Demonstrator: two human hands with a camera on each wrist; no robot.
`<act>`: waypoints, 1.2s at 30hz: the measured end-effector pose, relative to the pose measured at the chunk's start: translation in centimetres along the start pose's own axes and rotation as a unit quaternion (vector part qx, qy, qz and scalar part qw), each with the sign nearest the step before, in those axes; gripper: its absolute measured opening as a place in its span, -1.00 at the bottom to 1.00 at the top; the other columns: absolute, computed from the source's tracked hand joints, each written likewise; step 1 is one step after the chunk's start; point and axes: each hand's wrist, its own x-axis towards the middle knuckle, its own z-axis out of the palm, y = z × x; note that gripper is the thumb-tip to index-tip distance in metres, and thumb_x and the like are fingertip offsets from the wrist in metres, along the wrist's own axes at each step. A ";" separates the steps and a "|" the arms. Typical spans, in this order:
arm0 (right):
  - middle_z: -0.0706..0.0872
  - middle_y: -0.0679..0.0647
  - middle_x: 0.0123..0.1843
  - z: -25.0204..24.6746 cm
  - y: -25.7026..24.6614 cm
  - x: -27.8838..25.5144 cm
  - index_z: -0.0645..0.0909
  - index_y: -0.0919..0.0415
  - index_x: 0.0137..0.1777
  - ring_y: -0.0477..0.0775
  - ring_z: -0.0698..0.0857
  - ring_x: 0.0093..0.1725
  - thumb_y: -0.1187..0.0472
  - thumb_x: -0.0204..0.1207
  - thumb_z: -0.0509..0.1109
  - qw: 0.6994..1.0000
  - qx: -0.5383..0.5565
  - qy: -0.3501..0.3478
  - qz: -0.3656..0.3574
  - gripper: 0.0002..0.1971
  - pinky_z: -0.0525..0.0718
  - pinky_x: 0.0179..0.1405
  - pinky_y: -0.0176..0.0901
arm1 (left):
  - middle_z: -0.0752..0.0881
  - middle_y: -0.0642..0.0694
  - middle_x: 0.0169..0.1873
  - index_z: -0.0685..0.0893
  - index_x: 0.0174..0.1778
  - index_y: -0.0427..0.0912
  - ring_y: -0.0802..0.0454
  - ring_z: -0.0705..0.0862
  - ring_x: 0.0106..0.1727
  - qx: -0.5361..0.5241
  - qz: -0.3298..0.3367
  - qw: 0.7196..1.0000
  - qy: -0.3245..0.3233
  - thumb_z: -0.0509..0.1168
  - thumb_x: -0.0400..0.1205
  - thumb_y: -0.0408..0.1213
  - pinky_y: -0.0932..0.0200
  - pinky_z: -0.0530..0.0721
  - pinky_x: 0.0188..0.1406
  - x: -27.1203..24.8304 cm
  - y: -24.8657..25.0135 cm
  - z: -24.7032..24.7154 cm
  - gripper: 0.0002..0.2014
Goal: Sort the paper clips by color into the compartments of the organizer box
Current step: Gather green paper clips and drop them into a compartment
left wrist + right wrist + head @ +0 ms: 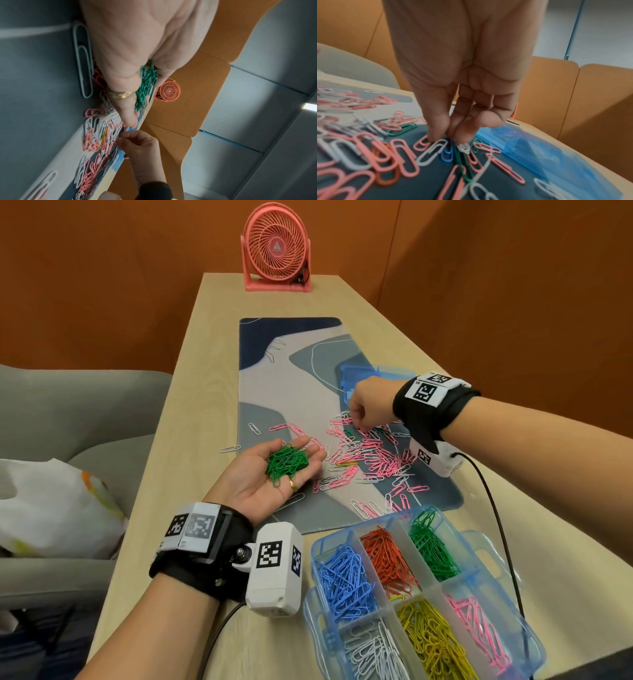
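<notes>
Head view: your left hand (270, 474) lies palm up, fingers relaxed, cupping a bunch of green clips (287, 462) over the mat (274, 392). Your right hand (368, 405) reaches down into the loose pile (370, 453) (mostly pink and white), fingertips (435, 136) pinched together at the clips; whether they grip one, you cannot tell. The organizer box (318, 546) sits near you on the worktop (191, 412), colors separated. A blue lid (356, 374) lies behind your right hand, a pink fan (276, 248) at the far end.
</notes>
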 end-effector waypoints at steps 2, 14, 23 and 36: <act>0.80 0.07 -0.10 -0.1 -0.1 -0.1 0.78 0.23 -0.08 -0.03 0.63 -0.19 0.35 0.46 0.44 1.000 -0.008 0.007 0.005 -0.89 0.55 -0.35 -0.30 | 0.73 -0.45 -0.07 0.64 0.04 -0.51 -0.35 0.65 0.14 0.002 0.001 1.000 -0.001 0.00 0.76 -0.29 -0.25 0.67 -0.11 -0.1 0.0 0.0 -0.62; 0.68 -0.04 -0.35 0.2 -1.4 0.3 0.65 0.11 -0.35 -0.04 0.62 -0.29 0.22 0.41 0.51 0.999 0.037 -0.022 0.010 -0.85 0.55 -0.39 -0.31 | 0.72 -0.45 -0.05 0.63 0.02 -0.53 -0.36 0.64 0.14 -0.006 0.003 1.000 -0.001 0.01 0.75 -0.30 -0.26 0.65 -0.13 -0.2 0.0 0.2 -0.62; 0.69 -0.03 -0.37 -1.0 -1.5 -0.7 0.63 0.16 -0.27 -0.14 0.58 -0.43 0.34 0.43 0.38 0.995 0.097 0.014 -0.013 -0.90 0.55 -0.35 -0.27 | 0.72 -0.46 -0.07 0.62 0.02 -0.54 -0.39 0.64 0.08 -0.011 0.000 1.000 0.000 0.00 0.75 -0.31 -0.29 0.65 -0.15 0.1 -0.1 0.2 -0.63; 0.81 -0.05 -0.21 -3.3 -6.0 -2.6 0.72 0.14 -0.03 -0.33 0.69 -0.38 0.38 0.49 0.44 0.963 0.218 -0.045 -0.153 -0.85 0.66 -0.30 -0.42 | 0.68 -0.52 0.02 0.57 0.16 -0.58 -0.41 0.62 0.13 -0.027 -0.009 1.000 -0.002 0.00 0.76 -0.29 -0.35 0.62 -0.16 0.0 0.0 0.1 -0.61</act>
